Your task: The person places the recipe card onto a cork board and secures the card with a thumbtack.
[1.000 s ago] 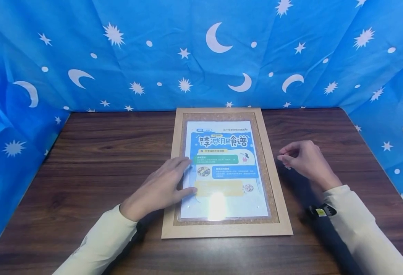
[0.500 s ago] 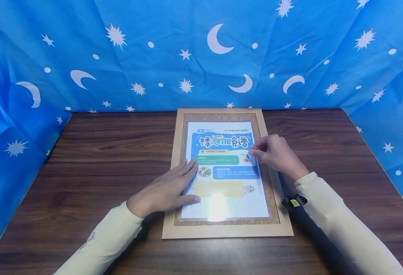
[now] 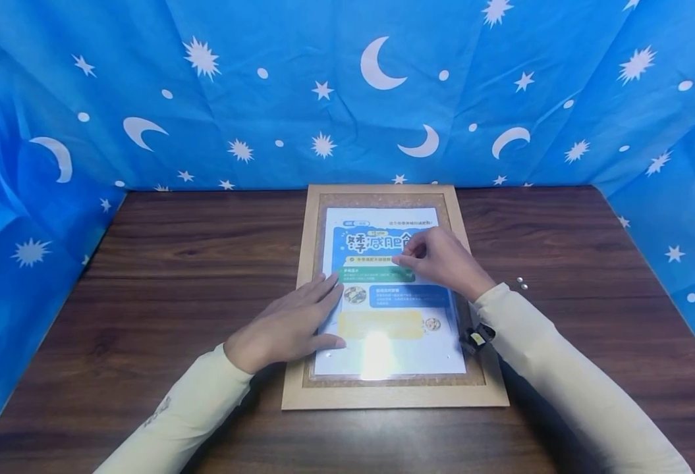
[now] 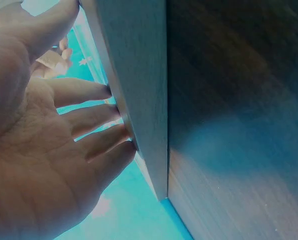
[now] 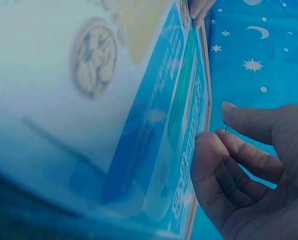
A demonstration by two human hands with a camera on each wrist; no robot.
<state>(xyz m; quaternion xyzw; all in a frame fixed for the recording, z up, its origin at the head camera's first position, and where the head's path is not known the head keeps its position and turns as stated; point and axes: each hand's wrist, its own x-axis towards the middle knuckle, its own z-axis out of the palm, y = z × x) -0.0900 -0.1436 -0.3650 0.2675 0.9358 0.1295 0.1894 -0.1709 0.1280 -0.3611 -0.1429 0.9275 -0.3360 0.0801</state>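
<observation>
A printed sheet in a clear sleeve lies on a wood-framed cork board in the head view. My left hand rests over the board's left side, its fairly straight fingertips touching the sheet's left edge. Above the sheet's upper right part is my right hand, thumb and fingers bent together. In the right wrist view they pinch a thin pin; its head is hidden. Whether the pin touches the sheet I cannot tell. Two small silvery tacks lie on the table right of the board.
The dark wooden table extends around the board. A blue cloth with moons and stars hangs behind it and on both sides. A black wristband sits on the right wrist, over the board's right edge.
My right hand has moved left from the table beside the board to above the sheet, uncovering the two tacks. My left hand has shifted slightly further onto the sheet.
</observation>
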